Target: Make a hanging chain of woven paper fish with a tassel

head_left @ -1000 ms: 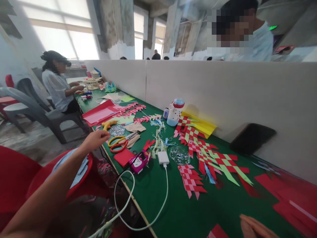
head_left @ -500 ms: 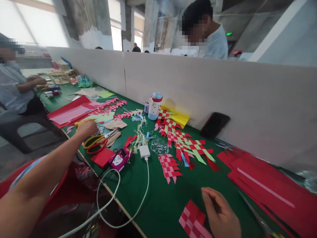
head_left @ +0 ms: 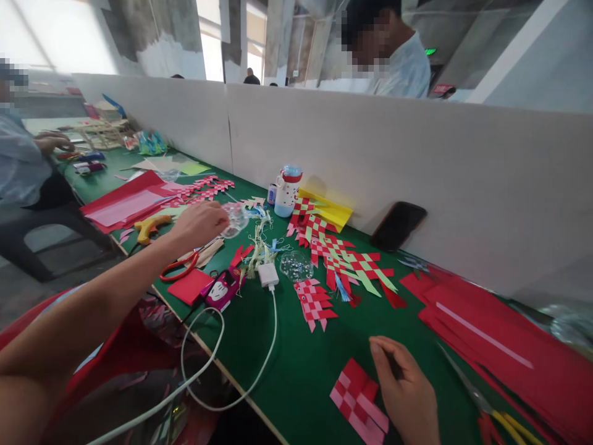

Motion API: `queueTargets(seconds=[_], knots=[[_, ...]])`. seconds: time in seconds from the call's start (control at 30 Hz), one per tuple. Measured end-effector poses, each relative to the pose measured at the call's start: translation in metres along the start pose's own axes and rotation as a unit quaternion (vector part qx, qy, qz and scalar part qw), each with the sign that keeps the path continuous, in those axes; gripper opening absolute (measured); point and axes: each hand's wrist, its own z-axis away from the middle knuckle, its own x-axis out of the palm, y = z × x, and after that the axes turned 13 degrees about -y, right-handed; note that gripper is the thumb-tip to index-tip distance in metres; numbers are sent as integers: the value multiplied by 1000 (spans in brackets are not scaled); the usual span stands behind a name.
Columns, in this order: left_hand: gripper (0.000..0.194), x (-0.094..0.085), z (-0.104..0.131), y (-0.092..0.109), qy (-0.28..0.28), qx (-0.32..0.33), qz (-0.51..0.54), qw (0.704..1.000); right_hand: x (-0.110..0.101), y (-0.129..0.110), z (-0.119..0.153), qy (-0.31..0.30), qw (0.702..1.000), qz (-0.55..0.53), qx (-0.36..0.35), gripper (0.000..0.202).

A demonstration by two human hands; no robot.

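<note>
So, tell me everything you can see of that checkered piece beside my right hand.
The checkered piece looks like folded paper strips woven together in red and pink. Small squares alternate over much of it, with a broader plain red area toward the top and longer pink strips at the lower right. It lies flat and slanted on the green table, just left of your right hand. Whether the hand touches its edge, I can't tell. No eye shows on it.
</note>
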Motion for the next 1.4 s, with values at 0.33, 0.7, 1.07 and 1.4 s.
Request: queueTargets(seconds=[0.33,0.7,1.07,1.4], knots=[[12,53,51,157,-63,439,-89,892,5,-9,10,5,999,-14,-49,25],[16,94,66,181,-45,488,-82,868,5,-21,16,-24,994,-20,-109,11],[20,77,62,146,-102,368,-56,922,6,-25,16,-56,990,11,-126,14],[69,79,63,154,-142,300,-69,941,4,-54,2,-186,964,93,-168,24]])
